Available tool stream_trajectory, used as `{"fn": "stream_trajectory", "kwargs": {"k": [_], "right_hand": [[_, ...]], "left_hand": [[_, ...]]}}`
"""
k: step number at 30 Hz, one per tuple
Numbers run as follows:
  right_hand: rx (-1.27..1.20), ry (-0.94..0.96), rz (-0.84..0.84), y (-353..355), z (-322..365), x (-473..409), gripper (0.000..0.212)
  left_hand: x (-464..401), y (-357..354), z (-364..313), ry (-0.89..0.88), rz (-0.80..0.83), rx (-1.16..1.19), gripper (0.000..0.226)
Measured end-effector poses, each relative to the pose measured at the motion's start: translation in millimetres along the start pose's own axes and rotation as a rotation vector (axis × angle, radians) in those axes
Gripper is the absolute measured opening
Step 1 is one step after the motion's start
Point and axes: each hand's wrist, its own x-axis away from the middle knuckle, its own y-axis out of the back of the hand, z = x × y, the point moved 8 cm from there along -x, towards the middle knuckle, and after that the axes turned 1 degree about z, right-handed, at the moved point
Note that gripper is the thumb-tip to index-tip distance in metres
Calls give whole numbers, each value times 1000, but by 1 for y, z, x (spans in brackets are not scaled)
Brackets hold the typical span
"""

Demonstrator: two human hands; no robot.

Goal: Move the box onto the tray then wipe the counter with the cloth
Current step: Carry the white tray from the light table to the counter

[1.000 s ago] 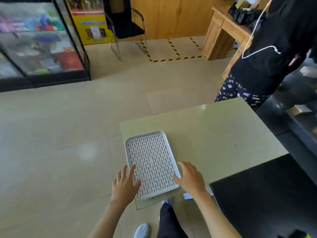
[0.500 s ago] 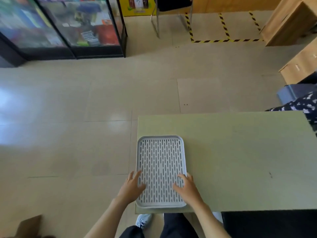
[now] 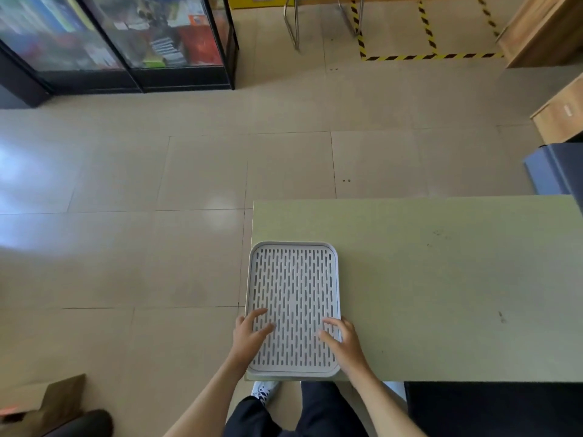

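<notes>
A white slotted tray [image 3: 293, 279] lies at the near left corner of the pale green counter [image 3: 441, 279], with nothing on it. My left hand [image 3: 250, 334] grips the tray's left edge near the front, its fingers lying over the slots. My right hand [image 3: 342, 340] holds the right edge in the same way. Neither a box nor a cloth is in view.
A black surface [image 3: 492, 408] adjoins the counter at the near right. On the tiled floor stand a glass display cabinet [image 3: 120, 42] far left, chair legs [image 3: 293, 23], wooden furniture [image 3: 549, 29] far right, and a blue-grey object [image 3: 555, 171]. A brown thing [image 3: 53, 405] sits bottom left.
The view swung left and down, so the person in black at the right has left the frame. The tray now sits square to the counter's edge, with both hands still on its sides.
</notes>
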Motion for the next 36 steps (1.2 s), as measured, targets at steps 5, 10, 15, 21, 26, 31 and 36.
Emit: {"fn": "stream_trajectory", "kwargs": {"k": [5, 10, 15, 21, 26, 31, 36], "right_hand": [[-199, 21, -112, 3, -2, 24, 28], [-282, 95, -218, 3, 5, 50, 33], [-325, 163, -332, 3, 9, 78, 41], [-398, 211, -492, -4, -5, 130, 58], [-523, 224, -640, -20, -52, 191, 70], [-650, 168, -804, -45, -113, 264, 72], [-737, 110, -1002, -54, -178, 343, 71]], "left_hand": [[20, -3, 9, -58, -32, 134, 35], [35, -3, 6, -124, -39, 173, 42], [48, 5, -11, -265, 22, 206, 70], [66, 1, -15, -401, 204, 163, 91], [95, -19, 0, -475, 354, 93, 93], [130, -55, 16, -533, 504, -22, 89], [191, -116, 35, -540, 751, -126, 92]]}}
